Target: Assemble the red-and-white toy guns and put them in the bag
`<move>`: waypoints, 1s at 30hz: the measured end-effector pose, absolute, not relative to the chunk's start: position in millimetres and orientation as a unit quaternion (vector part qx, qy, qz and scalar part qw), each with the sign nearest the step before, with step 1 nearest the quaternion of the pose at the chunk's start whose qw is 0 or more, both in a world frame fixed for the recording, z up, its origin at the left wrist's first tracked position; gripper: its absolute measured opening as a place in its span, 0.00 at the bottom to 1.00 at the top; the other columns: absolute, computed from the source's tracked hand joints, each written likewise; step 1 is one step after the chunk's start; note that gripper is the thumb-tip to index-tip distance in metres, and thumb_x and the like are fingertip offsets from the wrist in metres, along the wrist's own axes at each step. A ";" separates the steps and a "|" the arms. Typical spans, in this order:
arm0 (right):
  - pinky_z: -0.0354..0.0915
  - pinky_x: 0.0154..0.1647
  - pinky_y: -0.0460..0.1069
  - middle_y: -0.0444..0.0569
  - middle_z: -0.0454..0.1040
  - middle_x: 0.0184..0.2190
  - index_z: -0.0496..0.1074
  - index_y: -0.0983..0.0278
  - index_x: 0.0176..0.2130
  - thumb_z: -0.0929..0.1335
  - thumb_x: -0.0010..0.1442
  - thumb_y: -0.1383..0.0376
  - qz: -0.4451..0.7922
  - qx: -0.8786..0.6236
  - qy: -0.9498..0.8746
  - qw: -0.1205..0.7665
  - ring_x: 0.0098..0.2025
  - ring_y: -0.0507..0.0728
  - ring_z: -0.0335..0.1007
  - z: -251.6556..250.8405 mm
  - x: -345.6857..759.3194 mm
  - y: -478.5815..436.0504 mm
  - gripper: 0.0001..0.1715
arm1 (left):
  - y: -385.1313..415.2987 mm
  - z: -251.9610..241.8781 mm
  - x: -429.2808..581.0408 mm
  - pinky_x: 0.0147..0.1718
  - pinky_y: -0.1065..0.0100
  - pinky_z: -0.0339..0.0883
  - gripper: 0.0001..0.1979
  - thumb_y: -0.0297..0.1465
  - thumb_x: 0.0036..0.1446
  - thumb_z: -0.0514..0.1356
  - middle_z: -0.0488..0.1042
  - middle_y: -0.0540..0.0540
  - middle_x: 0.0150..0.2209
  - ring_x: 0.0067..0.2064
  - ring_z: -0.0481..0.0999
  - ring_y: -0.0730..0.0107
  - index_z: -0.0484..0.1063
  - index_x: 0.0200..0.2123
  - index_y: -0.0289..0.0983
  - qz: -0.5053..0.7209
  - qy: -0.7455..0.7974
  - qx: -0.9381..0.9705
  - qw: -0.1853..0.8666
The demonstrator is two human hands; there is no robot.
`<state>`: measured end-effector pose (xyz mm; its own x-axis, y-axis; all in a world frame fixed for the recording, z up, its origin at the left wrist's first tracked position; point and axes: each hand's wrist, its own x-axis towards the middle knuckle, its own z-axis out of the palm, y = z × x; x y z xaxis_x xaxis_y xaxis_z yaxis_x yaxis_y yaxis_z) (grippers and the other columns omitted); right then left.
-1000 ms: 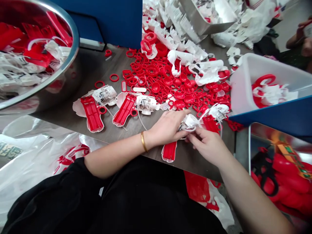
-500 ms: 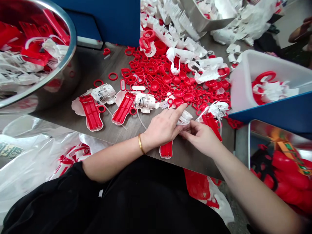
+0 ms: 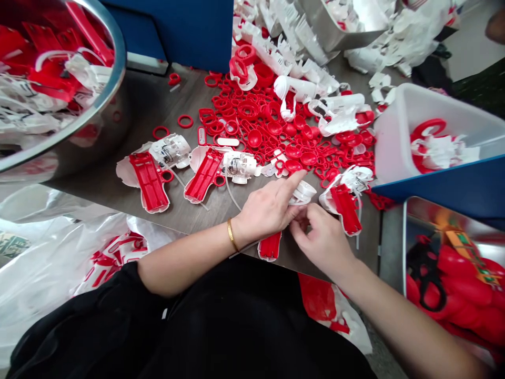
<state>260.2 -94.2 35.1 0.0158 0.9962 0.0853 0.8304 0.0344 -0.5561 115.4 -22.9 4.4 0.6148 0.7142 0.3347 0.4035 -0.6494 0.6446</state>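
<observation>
My left hand lies over a red and white toy gun, holding it against the table with the index finger stretched out. The red handle shows below the hand and a white round end above it; the middle is hidden. My right hand is at the gun's right side, thumb and fingertips pinched close to my left thumb. What those fingertips hold is too small to make out. Two similar opened toy guns lie to the left, and another toy gun lies just right of my right hand.
A heap of red plastic rings and small parts covers the table behind my hands, with white shells on it. A metal bowl stands left, a translucent bin right. A metal tray with red parts sits lower right.
My right hand has drawn slightly down and its fingers have curled more. My left hand stays on the toy gun. The view has shifted a little.
</observation>
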 end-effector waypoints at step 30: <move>0.70 0.41 0.51 0.51 0.66 0.42 0.66 0.62 0.58 0.68 0.51 0.69 0.188 -0.573 -0.786 0.135 0.41 0.57 0.70 38.1 279.4 -85.7 0.33 | -41.4 -2.7 93.1 0.50 0.55 0.67 0.26 0.33 0.48 0.64 0.64 0.39 0.46 0.50 0.66 0.55 0.58 0.48 0.35 0.291 0.347 0.850 0.268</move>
<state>279.4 -85.7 38.1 -0.3064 0.9519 -0.0037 0.8507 0.2721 -0.4497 93.1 -41.4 -2.7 0.5888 0.7469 0.3090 0.4340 -0.6146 0.6587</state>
